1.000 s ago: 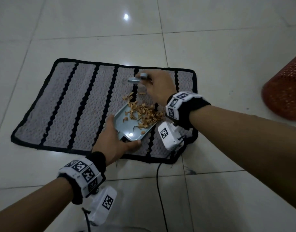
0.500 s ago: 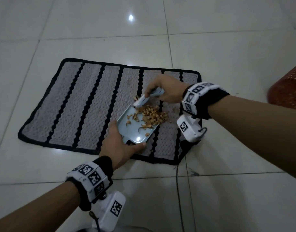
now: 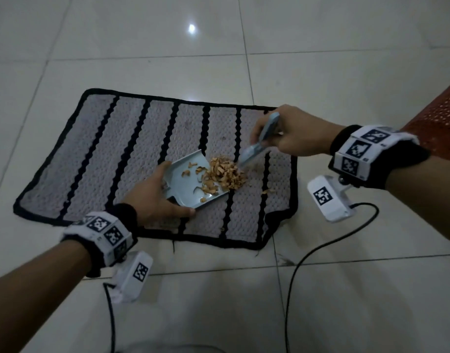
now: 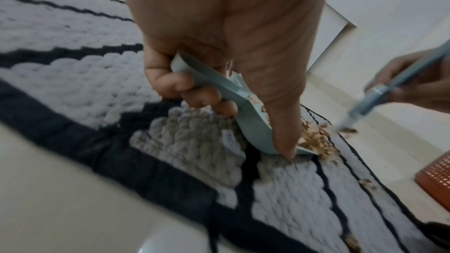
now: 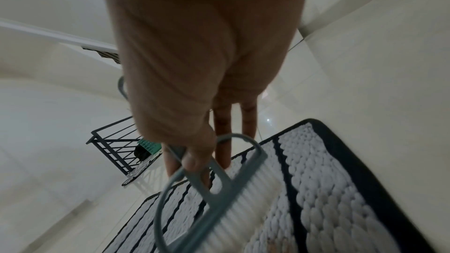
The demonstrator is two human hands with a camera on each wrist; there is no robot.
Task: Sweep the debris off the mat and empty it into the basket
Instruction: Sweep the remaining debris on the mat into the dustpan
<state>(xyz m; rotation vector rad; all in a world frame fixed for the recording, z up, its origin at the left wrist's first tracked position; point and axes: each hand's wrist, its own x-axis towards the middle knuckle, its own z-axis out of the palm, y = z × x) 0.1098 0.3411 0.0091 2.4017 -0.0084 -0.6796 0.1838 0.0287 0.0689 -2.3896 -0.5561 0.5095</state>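
- Left hand (image 3: 152, 197) grips the dustpan (image 3: 190, 182), its lip on the mat (image 3: 96, 159).
- Right hand (image 3: 292, 133) fingers pinch the brush (image 3: 259, 143), bristles seemingly touching the debris (image 3: 223, 174) at 3 o'clock.
- Basket (image 3: 442, 118) stands off the mat's 2 o'clock corner.

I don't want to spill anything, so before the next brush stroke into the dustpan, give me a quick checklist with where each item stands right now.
1. Left hand grips the dustpan: ok.
2. Dustpan's open edge sits down on the mat: ok.
3. Right hand holds the brush: ok.
4. Bristles are behind the debris pile, on the side away from the pan: ok.
5. All debris is in the pan: not ok; part of the pile straddles the pan's edge and stray bits lie on the mat.
6. Basket opening is free: cannot tell, only its side shows.
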